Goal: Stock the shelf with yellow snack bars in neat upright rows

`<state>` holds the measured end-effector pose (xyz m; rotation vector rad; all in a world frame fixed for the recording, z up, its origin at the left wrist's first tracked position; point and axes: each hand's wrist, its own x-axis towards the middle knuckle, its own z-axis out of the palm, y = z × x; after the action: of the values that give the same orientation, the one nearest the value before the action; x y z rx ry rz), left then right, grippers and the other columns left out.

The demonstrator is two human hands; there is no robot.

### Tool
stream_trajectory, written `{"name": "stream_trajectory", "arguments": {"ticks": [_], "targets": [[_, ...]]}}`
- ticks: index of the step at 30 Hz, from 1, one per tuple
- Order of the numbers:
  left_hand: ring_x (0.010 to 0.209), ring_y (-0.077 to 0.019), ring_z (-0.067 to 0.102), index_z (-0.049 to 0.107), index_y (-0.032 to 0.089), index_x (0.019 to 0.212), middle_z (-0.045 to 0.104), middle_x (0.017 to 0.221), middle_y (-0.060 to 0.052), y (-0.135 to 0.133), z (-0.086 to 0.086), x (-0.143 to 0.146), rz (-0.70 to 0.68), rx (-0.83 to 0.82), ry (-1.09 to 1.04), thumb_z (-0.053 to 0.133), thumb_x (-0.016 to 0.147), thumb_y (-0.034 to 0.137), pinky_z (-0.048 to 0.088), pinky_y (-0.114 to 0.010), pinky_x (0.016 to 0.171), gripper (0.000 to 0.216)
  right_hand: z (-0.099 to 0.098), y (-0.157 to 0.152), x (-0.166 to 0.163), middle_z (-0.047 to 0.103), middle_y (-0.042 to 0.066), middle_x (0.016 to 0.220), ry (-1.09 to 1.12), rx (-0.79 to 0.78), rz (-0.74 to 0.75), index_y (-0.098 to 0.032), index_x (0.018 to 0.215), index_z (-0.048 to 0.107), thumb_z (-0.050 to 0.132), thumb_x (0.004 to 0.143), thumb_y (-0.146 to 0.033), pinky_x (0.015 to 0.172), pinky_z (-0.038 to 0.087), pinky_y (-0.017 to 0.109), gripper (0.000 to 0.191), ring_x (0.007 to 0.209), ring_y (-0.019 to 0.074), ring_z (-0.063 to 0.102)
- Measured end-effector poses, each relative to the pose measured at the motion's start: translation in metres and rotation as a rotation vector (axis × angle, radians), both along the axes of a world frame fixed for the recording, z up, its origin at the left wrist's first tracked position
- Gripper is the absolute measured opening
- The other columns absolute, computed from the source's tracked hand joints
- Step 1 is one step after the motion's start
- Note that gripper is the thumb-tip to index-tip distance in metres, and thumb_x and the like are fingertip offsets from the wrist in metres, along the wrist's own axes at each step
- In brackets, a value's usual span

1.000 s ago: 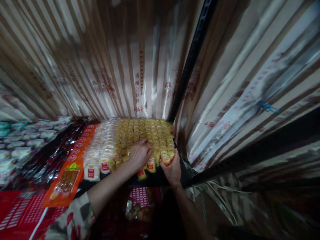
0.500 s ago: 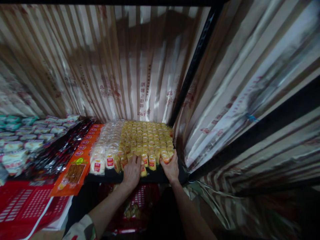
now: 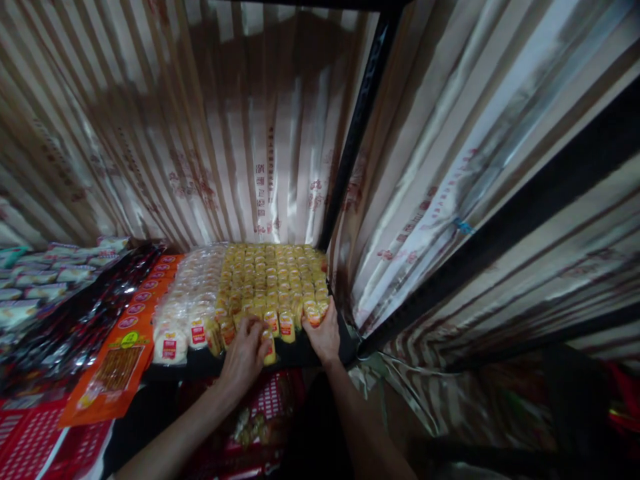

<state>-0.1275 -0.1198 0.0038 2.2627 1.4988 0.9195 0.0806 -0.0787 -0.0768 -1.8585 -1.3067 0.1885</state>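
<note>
Rows of small yellow wrapped snack packets (image 3: pixel 270 270) stand on a dark shelf in the head view. My right hand (image 3: pixel 324 337) grips yellow packets with red labels (image 3: pixel 315 312) at the front right corner of the rows, thumb on the left and fingers on the right. My left hand (image 3: pixel 245 350) is closed, its fingers curled over the front of the rows. One yellow packet (image 3: pixel 270 352) leans out by its fingertips and thumb; the exact grip is partly hidden. Between the hands stands a labelled yellow packet (image 3: pixel 287 328).
Left of the yellow rows are white wrapped packets (image 3: pixel 170 343), an orange snack bag (image 3: pixel 120 367) and dark shiny packs (image 3: pixel 75 327). Red baskets (image 3: pixel 30 437) stand below the shelf edge. A black post (image 3: pixel 357 127) and pleated curtains (image 3: pixel 220 147) enclose the back and right.
The view has swung right, so the shelf appears farther left. My left hand has drawn slightly left and back from the leaning packet. My right hand keeps its grip at the corner.
</note>
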Motion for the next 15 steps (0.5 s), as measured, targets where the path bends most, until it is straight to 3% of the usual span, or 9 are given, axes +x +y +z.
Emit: {"name": "stream_trajectory", "arguments": {"ticks": [4,7,10,15], "targets": [[0.089,-0.0185,0.059,0.051,0.020,0.100,0.056,0.096,-0.005,0.023,0.035,0.010,-0.009,0.009,-0.094,0.050,0.085,0.025,0.051,-0.034,0.080,0.016,-0.001,0.000,0.000,0.036,0.017,0.141,-0.004,-0.003,-0.005,-0.013,0.141,0.019,0.057,0.070,-0.043,0.100,0.036,0.043,0.086,0.126,0.0303,0.040],[0.085,-0.0177,0.059,0.049,0.019,0.104,0.057,0.100,-0.005,0.058,0.052,0.038,-0.037,0.036,-0.146,0.053,0.083,0.022,0.050,-0.035,0.081,0.022,-0.002,0.000,0.000,0.036,0.018,0.140,0.004,-0.008,-0.012,-0.011,0.140,0.019,0.057,0.070,-0.043,0.101,0.036,0.044,0.086,0.126,0.0310,0.039],[0.098,-0.0188,0.056,0.046,0.018,0.116,0.056,0.110,-0.007,0.099,0.061,0.079,-0.115,0.082,-0.194,0.055,0.080,0.017,0.048,-0.035,0.086,0.037,-0.003,0.000,0.000,0.036,0.019,0.140,-0.004,0.003,-0.006,-0.010,0.140,0.019,0.056,0.071,-0.042,0.100,0.036,0.044,0.085,0.126,0.0313,0.039],[0.101,-0.0168,0.055,0.055,0.017,0.110,0.056,0.107,-0.006,0.165,0.064,0.146,-0.225,0.129,-0.077,0.055,0.081,0.012,0.045,-0.029,0.092,0.030,-0.003,0.000,0.001,0.035,0.017,0.141,-0.012,0.025,0.001,-0.011,0.140,0.018,0.055,0.072,-0.039,0.101,0.036,0.044,0.082,0.127,0.0305,0.038]]}}
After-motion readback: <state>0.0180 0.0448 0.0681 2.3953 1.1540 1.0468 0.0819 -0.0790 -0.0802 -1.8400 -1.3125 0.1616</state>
